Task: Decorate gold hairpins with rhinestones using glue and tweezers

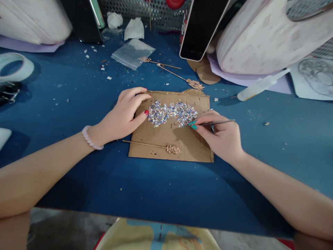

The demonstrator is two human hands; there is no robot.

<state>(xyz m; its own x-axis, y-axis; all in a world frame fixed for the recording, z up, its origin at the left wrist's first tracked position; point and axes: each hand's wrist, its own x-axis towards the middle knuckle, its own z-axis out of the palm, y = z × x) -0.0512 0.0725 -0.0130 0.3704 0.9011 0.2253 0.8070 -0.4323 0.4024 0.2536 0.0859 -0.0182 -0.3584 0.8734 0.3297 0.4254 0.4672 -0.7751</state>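
A glittering piece (183,113) covered in small blue, white and orange rhinestones lies on a brown cardboard sheet (148,152). My left hand (127,113) rests at the cardboard's left edge, fingers apart, thumb tip beside the piece's left lobe. My right hand (221,135) pinches thin metal tweezers (221,122), whose tip is at the lower right of the rhinestones; whether they hold a stone is too small to tell. On the cardboard's lower part, nearer me, lies a gold hairpin (173,149) with an ornate head.
Behind the cardboard lie two more gold hairpins (195,84) and a clear plastic bag (134,53). A glue bottle (256,88) is at right, a tape roll (17,66) at left. A phone (203,29) leans at the back between pale padded bags (255,38). Crumpled tissues (134,28) stand behind.
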